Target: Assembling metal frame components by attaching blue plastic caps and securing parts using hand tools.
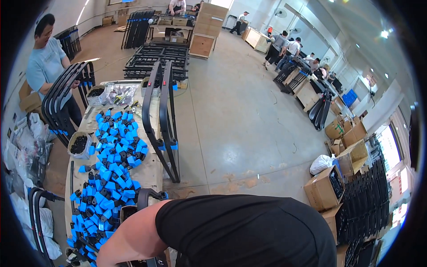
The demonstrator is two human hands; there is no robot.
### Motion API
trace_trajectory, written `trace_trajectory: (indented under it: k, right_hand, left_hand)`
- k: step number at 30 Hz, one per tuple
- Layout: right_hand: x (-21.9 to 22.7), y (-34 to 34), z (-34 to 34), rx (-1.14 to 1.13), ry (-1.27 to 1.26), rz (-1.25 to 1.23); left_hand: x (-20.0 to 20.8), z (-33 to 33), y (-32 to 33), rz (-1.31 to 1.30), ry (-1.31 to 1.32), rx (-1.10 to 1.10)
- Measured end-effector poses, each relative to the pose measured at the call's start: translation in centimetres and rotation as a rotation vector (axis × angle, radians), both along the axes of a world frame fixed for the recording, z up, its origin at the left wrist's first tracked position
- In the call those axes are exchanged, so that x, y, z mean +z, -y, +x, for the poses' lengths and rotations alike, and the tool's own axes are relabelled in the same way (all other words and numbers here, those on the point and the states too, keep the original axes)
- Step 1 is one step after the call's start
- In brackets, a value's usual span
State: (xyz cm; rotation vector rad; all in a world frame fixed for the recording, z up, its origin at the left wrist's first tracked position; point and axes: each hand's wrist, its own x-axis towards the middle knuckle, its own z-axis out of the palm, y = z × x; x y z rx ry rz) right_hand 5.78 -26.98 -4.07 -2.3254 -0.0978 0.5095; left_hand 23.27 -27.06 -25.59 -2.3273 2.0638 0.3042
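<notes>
Neither of my hands shows. Across the lower edge lies a black short sleeve (249, 227) with a bare arm (133, 233) bent down to the left; its hand is out of the picture, and I cannot tell whose arm it is. The arm is nearest to a heap of blue-and-black plastic caps (113, 171) spread along a covered table (151, 171). Beside the arm, a small container (122, 214) is partly hidden. Curved black tube frames (149, 107) lean at the table's right edge.
At the left a person in a light blue shirt (44, 64) handles black curved frames (55, 95). A tub (81, 155) of small black parts stands on the table's left edge. Cardboard boxes (319, 192) and stacked black frames (362, 202) line the right. Other people work farther back.
</notes>
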Motion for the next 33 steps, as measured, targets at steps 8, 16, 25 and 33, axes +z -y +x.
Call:
trace_trajectory:
  k: [8, 16, 25, 33]
  right_hand:
    - [-1.5, -1.0, 1.9, 0.092, 0.040, -0.054]
    - [-1.4, -0.6, 1.1, 0.036, 0.037, -0.054]
    - [-2.9, 1.2, 1.5, -0.075, 0.039, -0.082]
    - [-2.5, 2.7, 0.6, -0.127, 0.039, -0.092]
  left_hand:
    - [-2.0, 5.2, -7.4, -0.039, -0.001, 0.109]
    - [-3.1, 8.9, -14.4, -0.062, 0.004, 0.250]
    - [-2.0, 11.1, -17.1, -0.118, 0.016, 0.369]
    - [-2.0, 12.3, -20.8, -0.157, 0.027, 0.523]
